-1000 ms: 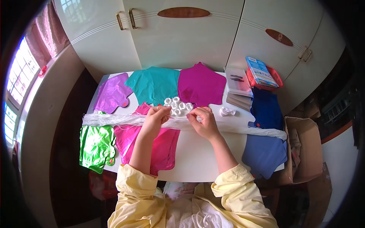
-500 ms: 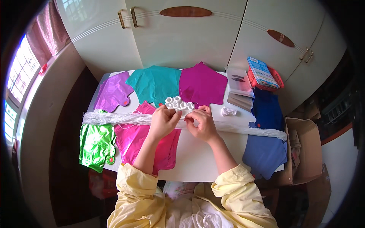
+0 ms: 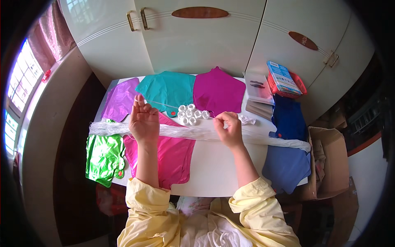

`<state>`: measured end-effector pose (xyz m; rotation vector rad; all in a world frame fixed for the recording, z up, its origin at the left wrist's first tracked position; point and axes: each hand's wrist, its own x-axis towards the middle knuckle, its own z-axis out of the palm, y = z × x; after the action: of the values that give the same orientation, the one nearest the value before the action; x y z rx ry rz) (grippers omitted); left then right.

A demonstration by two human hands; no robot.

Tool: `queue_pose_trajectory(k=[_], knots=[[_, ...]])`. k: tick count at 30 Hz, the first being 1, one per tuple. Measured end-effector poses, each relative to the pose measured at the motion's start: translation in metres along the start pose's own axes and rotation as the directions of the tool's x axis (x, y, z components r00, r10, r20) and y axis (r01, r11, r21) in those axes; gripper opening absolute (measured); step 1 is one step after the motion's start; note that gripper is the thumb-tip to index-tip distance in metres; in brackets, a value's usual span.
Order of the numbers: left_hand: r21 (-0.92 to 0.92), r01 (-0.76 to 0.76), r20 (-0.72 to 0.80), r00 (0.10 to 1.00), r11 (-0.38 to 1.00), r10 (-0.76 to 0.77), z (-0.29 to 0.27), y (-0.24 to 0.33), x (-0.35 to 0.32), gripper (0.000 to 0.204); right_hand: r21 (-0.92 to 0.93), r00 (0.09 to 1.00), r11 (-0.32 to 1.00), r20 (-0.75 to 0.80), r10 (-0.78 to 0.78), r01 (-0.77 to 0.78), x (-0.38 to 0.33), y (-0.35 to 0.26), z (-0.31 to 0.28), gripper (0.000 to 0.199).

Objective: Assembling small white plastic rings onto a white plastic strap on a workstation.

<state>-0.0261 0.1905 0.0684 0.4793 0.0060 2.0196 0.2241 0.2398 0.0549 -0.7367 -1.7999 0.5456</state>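
A thin white string (image 3: 158, 102) stretches across the table between my hands. My left hand (image 3: 145, 121) is raised at the left, palm toward me and fingers curled, with the string wound round a fingertip. My right hand (image 3: 228, 128) is closed in a pinch; the string runs toward it, but its end there is too fine to make out. Between and beyond the hands, several small white string coils (image 3: 205, 114) sit in a cluster. A long white hank of string (image 3: 185, 131) lies across the table, passing behind both wrists. A crumpled white bundle (image 3: 247, 120) lies beside my right hand.
Flat foil sheets like uninflated balloons surround the hank: teal (image 3: 166, 90), magenta (image 3: 220, 91), purple (image 3: 119, 101), green (image 3: 103, 154), pink (image 3: 175, 160), blue (image 3: 286, 166). A clear plastic box (image 3: 259, 90) and red basket (image 3: 301, 84) stand back right. An open cardboard box (image 3: 335, 164) adjoins the right edge.
My hands have drawn apart from over the coils. The left has swung left and up with the string, the right a little rightward. The coils now show fully.
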Motion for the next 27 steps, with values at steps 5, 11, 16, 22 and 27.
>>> queue_pose_trajectory(k=[5, 11, 16, 22, 27], knots=[[0.506, -0.173, -0.137, 0.951, 0.845, 0.276, 0.011, -0.004, 0.002, 0.023, 0.573, 0.944, 0.772, 0.008, 0.331, -0.275, -0.002, 0.007, -0.017, 0.025], [0.525, -0.360, 0.652, 0.753, -0.771, 0.092, 0.025, -0.022, -0.011, 0.014, 0.979, 0.875, 0.200, -0.058, 0.480, -0.045, 0.007, 0.003, -0.033, 0.031], [0.990, -0.134, 0.132, 0.988, -0.029, -0.085, 0.011, -0.013, -0.011, 0.034, 0.914, 0.796, 0.390, -0.152, 0.586, -0.112, 0.008, 0.006, -0.037, 0.027], [0.112, 0.271, 0.264, 0.920, 0.956, -0.291, 0.024, -0.012, -0.008, 0.028, 0.411, 0.910, 0.870, -0.185, 0.370, -0.270, 0.003, 0.007, -0.024, 0.019], [0.925, -0.185, 0.181, 0.983, 0.332, 0.043, 0.001, -0.018, -0.002, 0.047, 0.092, 0.952, 0.951, 0.112, 0.285, -0.295, 0.002, -0.005, -0.020, 0.019]])
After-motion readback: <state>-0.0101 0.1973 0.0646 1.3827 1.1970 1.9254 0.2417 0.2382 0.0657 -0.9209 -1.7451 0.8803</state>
